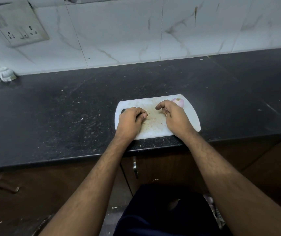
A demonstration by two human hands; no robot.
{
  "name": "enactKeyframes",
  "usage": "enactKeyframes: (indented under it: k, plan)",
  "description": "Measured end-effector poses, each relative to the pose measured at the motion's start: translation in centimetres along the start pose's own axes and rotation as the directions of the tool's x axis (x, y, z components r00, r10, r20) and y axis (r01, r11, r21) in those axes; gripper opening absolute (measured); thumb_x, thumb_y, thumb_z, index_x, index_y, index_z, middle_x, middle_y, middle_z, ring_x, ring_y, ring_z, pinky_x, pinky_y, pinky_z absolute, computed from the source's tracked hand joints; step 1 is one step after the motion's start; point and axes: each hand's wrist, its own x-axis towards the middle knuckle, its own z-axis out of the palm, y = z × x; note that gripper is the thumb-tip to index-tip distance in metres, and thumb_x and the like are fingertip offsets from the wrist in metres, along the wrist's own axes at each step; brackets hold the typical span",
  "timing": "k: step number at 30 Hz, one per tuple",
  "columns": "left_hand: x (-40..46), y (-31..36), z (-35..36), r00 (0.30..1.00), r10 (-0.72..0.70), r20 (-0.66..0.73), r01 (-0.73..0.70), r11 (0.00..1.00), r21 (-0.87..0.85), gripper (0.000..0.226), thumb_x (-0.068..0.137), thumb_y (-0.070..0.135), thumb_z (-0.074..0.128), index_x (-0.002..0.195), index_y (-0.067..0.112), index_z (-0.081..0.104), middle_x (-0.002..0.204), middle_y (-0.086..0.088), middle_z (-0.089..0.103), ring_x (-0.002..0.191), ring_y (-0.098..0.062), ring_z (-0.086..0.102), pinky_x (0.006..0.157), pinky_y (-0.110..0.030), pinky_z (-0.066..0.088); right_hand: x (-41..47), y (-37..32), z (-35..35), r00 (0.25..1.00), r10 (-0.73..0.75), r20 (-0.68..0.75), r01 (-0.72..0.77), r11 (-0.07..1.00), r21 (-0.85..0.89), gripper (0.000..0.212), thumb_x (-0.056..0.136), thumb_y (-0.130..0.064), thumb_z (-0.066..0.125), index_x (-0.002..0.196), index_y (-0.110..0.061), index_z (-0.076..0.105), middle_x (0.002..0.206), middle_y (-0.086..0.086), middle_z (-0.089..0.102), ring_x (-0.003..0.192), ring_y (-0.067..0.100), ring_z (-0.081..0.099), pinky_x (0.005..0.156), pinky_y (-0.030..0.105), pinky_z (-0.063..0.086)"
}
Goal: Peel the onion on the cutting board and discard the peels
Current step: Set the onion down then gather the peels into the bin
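So the onion (178, 102) was sat peeled at the far right corner of the white cutting board (191, 116), just beyond the right hand (173, 116). Both hands were rested on the board with fingers curled inward. Bits of peel (153, 119) were scattered between them, and whether anything was pinched couldn't really be told. Something dark (123, 111) was poking out past the left hand (130, 120). The board was laid on a black counter (59, 116).

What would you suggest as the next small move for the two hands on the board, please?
Probably sweep the scattered brown peel scraps on the white plastic cutting board into one pile: both hands, left and right, already flank them, and the pale peeled onion sits aside.
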Motion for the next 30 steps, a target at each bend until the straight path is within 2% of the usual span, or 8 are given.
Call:
enactKeyframes:
  k: [4, 7, 9, 12, 17, 22, 27, 30]
  plan:
    - [0.0, -0.7, 0.0, 0.998, 0.058, -0.028, -0.058, 0.998, 0.019, 0.024, 0.105, 0.016, 0.055, 0.108, 0.024, 0.077, 0.106, 0.008, 0.06, 0.108, -0.018, 0.058, 0.102, -0.047, 0.049, 0.0, -0.2, -0.1, 1.0, -0.02, -0.014, 0.02, 1.0, -0.012, 0.043, 0.102, 0.003, 0.033, 0.12, -0.022, 0.063, 0.086, -0.006, 0.053, 0.079, 0.007, 0.053, 0.07, 0.019, 0.043]
    - [-0.2, -0.4, -0.4, 0.999, 0.041, -0.002, -0.041, 0.999, -0.034, 0.033, 0.107, 0.02, 0.049, 0.136, 0.019, 0.067, 0.132, 0.001, 0.058, 0.125, -0.017, 0.055, 0.113, -0.043, 0.044, 0.0, -0.1, -0.1, 1.0, -0.022, -0.012, 0.022, 1.0, 0.0, 0.037, 0.105, -0.005, 0.034, 0.114, -0.023, 0.064, 0.085, -0.005, 0.055, 0.079, 0.008, 0.054, 0.07, 0.023, 0.045]
    - [-0.4, 0.0, -0.6, 0.984, 0.057, 0.169, -0.072, 0.994, 0.081, 0.057, 0.109, 0.04, 0.04, 0.159, 0.012, 0.04, 0.164, -0.009, 0.04, 0.152, -0.025, 0.036, 0.128, -0.045, 0.026, 0.0, -0.1, 0.2, 0.999, -0.033, -0.009, 0.034, 0.999, 0.014, 0.035, 0.104, -0.005, 0.035, 0.109, -0.023, 0.065, 0.084, -0.006, 0.055, 0.079, 0.008, 0.054, 0.073, 0.025, 0.046]
    - [-0.3, 0.8, -0.2, 0.92, 0.059, 0.387, -0.184, 0.938, 0.294, 0.068, 0.112, 0.048, 0.027, 0.167, 0.011, 0.012, 0.175, -0.01, 0.01, 0.163, -0.02, 0.007, 0.131, -0.038, 0.006, 0.0, 0.1, 0.3, 0.999, -0.028, -0.024, 0.028, 0.999, 0.033, 0.035, 0.102, -0.003, 0.037, 0.106, -0.024, 0.065, 0.087, -0.003, 0.059, 0.082, 0.013, 0.058, 0.076, 0.027, 0.049]
    - [-1.3, 2.3, 0.1, 0.896, 0.118, 0.428, -0.221, 0.955, 0.2, 0.053, 0.115, 0.032, 0.029, 0.163, 0.009, 0.03, 0.173, -0.007, 0.022, 0.161, -0.016, 0.016, 0.125, -0.022, 0.005, 0.2, 0.3, -0.1, 0.998, 0.025, -0.057, -0.02, 0.996, 0.087, 0.037, 0.104, -0.003, 0.036, 0.104, -0.027, 0.065, 0.09, -0.001, 0.063, 0.078, 0.015, 0.059, 0.073, 0.03, 0.049]
    - [-2.5, 2.4, 0.2, 0.911, 0.184, 0.369, -0.171, 0.983, -0.068, 0.047, 0.114, 0.03, 0.036, 0.154, 0.01, 0.049, 0.161, -0.003, 0.048, 0.151, -0.013, 0.04, 0.126, -0.026, 0.025, 0.0, 0.1, -0.3, 0.995, 0.03, -0.1, -0.018, 0.993, 0.117, 0.033, 0.107, -0.009, 0.036, 0.107, -0.021, 0.067, 0.088, -0.005, 0.058, 0.08, 0.004, 0.054, 0.073, 0.02, 0.048]
    - [-0.4, 2.6, -0.1, 0.928, 0.162, 0.336, -0.185, 0.982, 0.036, 0.054, 0.109, 0.039, 0.052, 0.153, 0.009, 0.05, 0.163, -0.006, 0.045, 0.15, -0.019, 0.042, 0.122, -0.029, 0.031, 0.1, 0.4, -0.1, 0.982, 0.038, -0.184, -0.018, 0.994, 0.109, 0.036, 0.104, -0.002, 0.037, 0.104, -0.021, 0.067, 0.087, 0.001, 0.058, 0.085, 0.006, 0.054, 0.074, 0.001, 0.04]
    - [-0.1, 3.2, 1.1, 0.908, 0.143, 0.393, -0.215, 0.966, 0.145, 0.071, 0.099, 0.05, 0.064, 0.152, 0.006, 0.049, 0.161, -0.007, 0.045, 0.145, -0.021, 0.046, 0.119, -0.035, 0.038, 0.2, 0.4, -0.1, 0.98, 0.054, -0.189, -0.033, 0.993, 0.113, 0.037, 0.103, -0.001, 0.037, 0.104, -0.022, 0.067, 0.089, 0.002, 0.058, 0.083, -0.001, 0.052, 0.07, 0.001, 0.04]
